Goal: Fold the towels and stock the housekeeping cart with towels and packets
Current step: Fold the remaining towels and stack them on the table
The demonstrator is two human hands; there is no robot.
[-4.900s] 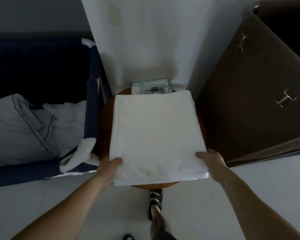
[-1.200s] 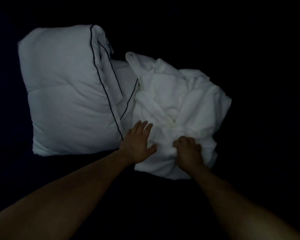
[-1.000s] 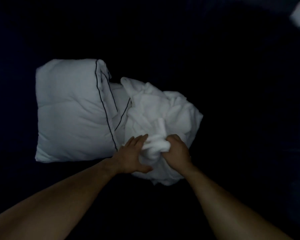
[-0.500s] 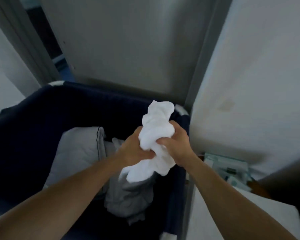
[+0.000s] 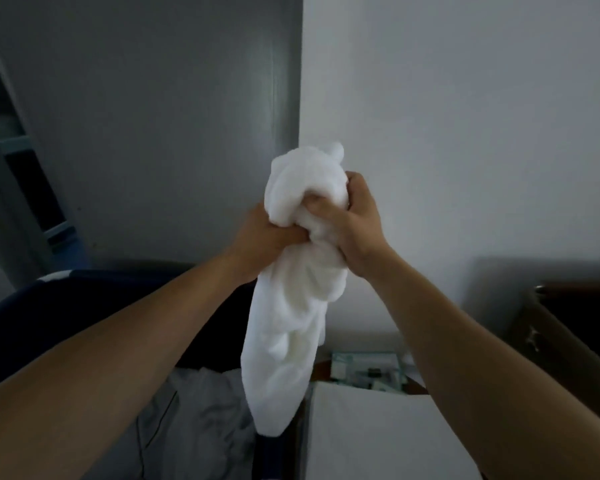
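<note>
Filling the ten-to-twelve o'clock part of the view is a grey door (image 5: 153,116). A white wall (image 5: 465,116) takes the one-to-three o'clock side, and the two meet in a vertical edge just above the hands.

A dark blue fabric bin (image 5: 49,306) spreads across eight o'clock, its rim curving from the left edge toward the centre. A dark brown cabinet (image 5: 575,368) stands at four o'clock, leaning in this wide view.

The crumpled white towel (image 5: 291,323) hangs at the centre, clear of every surface. It is bunched at the top and droops in a long twisted fall toward six o'clock. Its lower end shows in front of the bin's right wall.

A folded white towel (image 5: 378,434) lies flat at five o'clock, just beside that wall. Pale crumpled linen (image 5: 194,420) with a thin dark piping line lies inside the bin at seven o'clock.

The left hand (image 5: 267,237) grips the hanging towel's bunched neck from the nine o'clock side, fingers curled tight round it. The right hand (image 5: 355,223) clutches the same bunch from the three o'clock side and slightly higher, thumb dug into the cloth. Only cloth shows between the two hands.

A clear box (image 5: 368,370) sits at the far edge of the folded towel, close to the wall, its contents too blurred to tell. A small metal hook (image 5: 533,336) shows on the cabinet's face at four o'clock.
</note>
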